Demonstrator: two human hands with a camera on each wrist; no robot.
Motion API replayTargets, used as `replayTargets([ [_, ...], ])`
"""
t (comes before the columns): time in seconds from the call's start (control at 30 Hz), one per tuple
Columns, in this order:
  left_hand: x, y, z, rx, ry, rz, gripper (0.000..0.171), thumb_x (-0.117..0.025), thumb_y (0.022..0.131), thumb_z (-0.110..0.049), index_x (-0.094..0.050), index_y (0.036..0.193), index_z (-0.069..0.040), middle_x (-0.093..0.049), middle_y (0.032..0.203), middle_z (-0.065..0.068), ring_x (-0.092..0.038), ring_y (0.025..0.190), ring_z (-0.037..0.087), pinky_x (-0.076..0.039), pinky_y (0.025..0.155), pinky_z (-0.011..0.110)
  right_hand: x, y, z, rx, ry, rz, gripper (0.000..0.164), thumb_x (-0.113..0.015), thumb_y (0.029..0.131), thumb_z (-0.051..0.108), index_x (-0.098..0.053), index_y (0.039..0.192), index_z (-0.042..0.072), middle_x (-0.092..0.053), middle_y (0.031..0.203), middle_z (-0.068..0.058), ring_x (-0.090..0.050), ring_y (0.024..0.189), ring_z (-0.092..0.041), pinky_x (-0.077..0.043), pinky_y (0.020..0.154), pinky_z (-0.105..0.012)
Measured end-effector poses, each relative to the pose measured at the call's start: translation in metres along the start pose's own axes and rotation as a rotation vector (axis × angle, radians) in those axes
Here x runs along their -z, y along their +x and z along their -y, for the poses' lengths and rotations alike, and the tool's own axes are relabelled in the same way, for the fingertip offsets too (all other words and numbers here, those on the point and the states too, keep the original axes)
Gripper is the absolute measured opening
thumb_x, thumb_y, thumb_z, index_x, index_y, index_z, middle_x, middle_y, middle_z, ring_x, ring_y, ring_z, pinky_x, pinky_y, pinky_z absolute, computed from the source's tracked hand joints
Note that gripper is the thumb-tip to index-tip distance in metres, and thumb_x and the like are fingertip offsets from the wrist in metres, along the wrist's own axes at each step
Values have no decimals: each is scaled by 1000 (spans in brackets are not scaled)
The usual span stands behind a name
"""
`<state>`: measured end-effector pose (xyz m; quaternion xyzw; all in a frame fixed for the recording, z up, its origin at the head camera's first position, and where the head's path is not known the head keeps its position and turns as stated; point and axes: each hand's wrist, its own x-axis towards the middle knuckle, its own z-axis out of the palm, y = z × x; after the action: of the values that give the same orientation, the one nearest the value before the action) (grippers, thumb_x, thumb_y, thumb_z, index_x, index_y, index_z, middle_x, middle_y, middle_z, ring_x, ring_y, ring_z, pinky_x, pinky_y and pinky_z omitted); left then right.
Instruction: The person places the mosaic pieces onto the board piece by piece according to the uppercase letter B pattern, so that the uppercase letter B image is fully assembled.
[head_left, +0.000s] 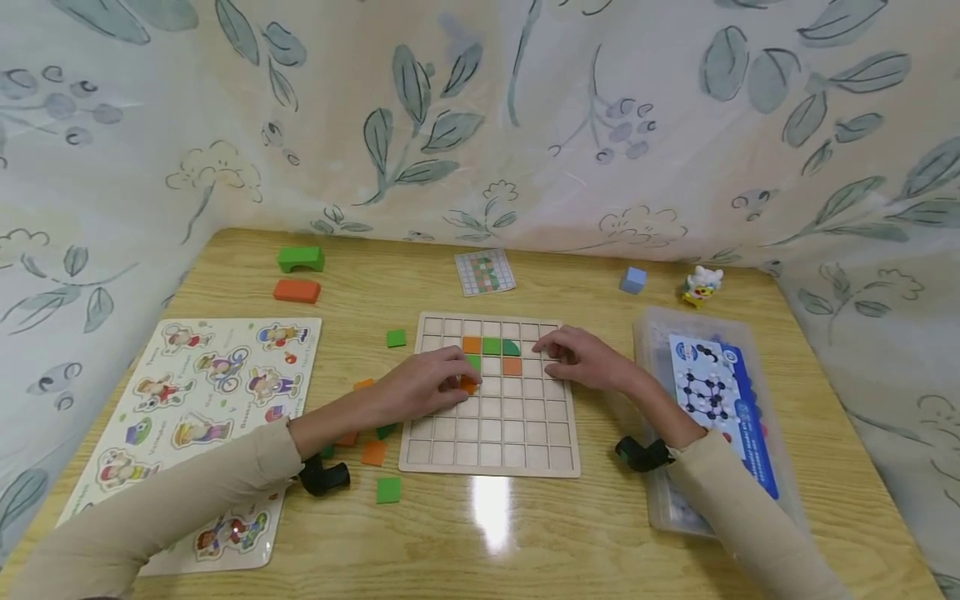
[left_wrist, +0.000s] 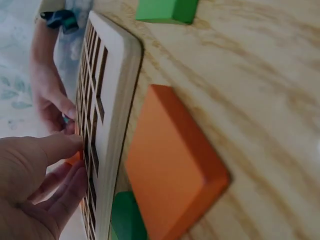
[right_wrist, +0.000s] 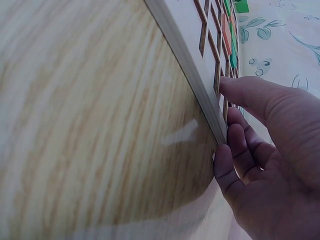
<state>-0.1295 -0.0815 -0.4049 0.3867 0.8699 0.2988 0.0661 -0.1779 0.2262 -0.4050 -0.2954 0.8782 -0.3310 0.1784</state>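
Note:
A wooden grid board [head_left: 491,430] lies mid-table with several square tiles and a dark green curved tile [head_left: 511,347] set in its upper cells. My left hand [head_left: 420,385] reaches over the board's left side and pinches an orange tile [head_left: 469,386] between thumb and fingers at a cell; the fingers partly cover it. At the upper right edge, my right hand [head_left: 587,358] rests on the board with loosely bent fingers, holding nothing. In the right wrist view its fingertips [right_wrist: 223,156] touch the board's rim.
Loose orange and green tiles [head_left: 387,490] lie left of the board, some under the left forearm. A pattern card [head_left: 486,272] is behind it. A picture puzzle board [head_left: 247,350] lies left; a plastic box [head_left: 660,508] stands right. Blocks [head_left: 297,291] and a small figurine [head_left: 702,286] sit farther back.

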Motion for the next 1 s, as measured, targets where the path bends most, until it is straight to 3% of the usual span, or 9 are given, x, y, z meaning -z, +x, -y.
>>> replayTargets([
  [0.43,-3,-2,-4,28,37,-47,20,-69,90,-14,-72,109,-14,-61,106,0,-57,77,10,-46,68,17,0,0,1,8,-6,-2,30,-66,91,8,-63,121,5,-56,97,-8,-47,86,-17,-42,75,-28],
  [0.77,-7,-4,-8,-20,119,-72,25,-68,91,-13,-73,116,-14,-61,107,2,-62,79,10,-49,68,17,0,-1,0,4,-20,-3,30,-66,91,7,-63,121,5,-56,96,-7,-46,85,-17,-42,74,-28],
  [1.0,-7,-11,-11,-54,192,-73,12,-67,91,-13,-76,99,-12,-62,109,7,-60,78,12,-49,66,20,-1,0,-3,10,4,-6,30,-66,91,7,-63,121,5,-57,97,-8,-47,86,-17,-42,75,-28],
])
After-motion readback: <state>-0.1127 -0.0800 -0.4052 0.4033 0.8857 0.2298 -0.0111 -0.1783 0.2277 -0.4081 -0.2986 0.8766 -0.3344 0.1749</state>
